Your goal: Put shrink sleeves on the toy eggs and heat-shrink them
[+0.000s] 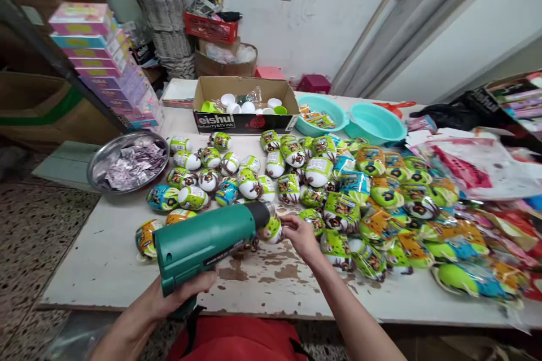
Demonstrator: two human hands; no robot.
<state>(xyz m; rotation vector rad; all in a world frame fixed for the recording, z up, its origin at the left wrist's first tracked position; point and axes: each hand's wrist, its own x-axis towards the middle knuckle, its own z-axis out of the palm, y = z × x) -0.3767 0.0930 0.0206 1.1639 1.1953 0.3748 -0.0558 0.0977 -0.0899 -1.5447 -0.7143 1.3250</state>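
My left hand (190, 287) is wrapped round the handle of a green heat gun (207, 240), whose black nozzle points right. Right at the nozzle's mouth is a green-and-white plastic egg (271, 231) in a printed wrap. My right hand (300, 234) pinches that egg from its right side with the fingertips. Beyond the heat gun several wrapped eggs (209, 179) lie in loose rows, with green, blue and orange labels. To the right of my right hand is a larger heap of wrapped eggs (342, 211), some touching one another.
A steel bowl of small sachets (95, 172) stands at the left beside stacked pink and purple boxes (122, 76). At the back are a carton of white and green egg halves (249, 123) and turquoise basins (375, 130). Plastic packaging (478, 166) covers the right side.
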